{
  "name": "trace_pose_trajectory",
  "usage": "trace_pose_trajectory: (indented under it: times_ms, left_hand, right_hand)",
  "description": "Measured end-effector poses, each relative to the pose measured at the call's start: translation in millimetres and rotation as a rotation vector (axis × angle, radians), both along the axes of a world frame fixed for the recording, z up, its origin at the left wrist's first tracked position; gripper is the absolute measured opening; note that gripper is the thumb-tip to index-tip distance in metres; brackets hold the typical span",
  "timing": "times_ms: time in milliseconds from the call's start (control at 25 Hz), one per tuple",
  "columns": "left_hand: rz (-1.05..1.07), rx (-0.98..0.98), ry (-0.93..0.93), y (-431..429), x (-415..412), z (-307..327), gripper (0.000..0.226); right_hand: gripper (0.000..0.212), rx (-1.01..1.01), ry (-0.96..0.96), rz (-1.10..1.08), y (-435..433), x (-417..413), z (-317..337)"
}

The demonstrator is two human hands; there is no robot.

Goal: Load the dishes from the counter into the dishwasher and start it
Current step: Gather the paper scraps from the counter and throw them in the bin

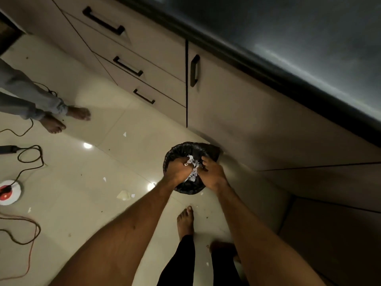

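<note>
Both my hands reach down over a small round bin [175, 150] lined with a black bag, standing on the floor by the cabinet. My left hand [176, 171] grips a crumpled white wad of paper [192, 168] above the bin's opening. My right hand [212, 172] pinches the same wad from the other side. No dishes and no dishwasher show in this view. The dark counter top [309, 48] runs across the upper right.
Beige drawers with black handles [127, 66] and a cabinet door [237, 112] line the far side. Another person's bare feet [68, 118] stand at left. Cables [28, 159] and a round white socket reel [10, 191] lie on the tiled floor, with paper scraps [124, 195].
</note>
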State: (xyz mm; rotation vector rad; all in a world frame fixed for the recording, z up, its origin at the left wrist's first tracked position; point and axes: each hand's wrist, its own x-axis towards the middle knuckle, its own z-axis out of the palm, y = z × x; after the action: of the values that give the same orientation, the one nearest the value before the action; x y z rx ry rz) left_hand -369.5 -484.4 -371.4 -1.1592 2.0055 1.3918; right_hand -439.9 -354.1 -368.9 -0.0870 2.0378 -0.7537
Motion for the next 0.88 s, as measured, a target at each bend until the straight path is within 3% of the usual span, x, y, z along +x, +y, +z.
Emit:
trace_pose_trajectory:
  times_ms: [280, 520, 880]
  left_hand:
    - [-0.513, -0.183, 0.189, 49.1, -28.2, 106.6, 0.03]
    - [-0.838, -0.351, 0.427, 118.8, -72.6, 197.1, 0.052]
    - [-1.328, -0.318, 0.798, 307.8, -119.3, 316.7, 0.057]
  right_hand:
    - [0.055, 0.035, 0.232, 0.079, 57.0, -7.4, 113.4]
    - [0.052, 0.034, 0.541, -0.071, 137.2, -7.0, 206.4]
    - [0.057, 0.154, 0.852, -0.384, 338.2, 14.1, 299.7]
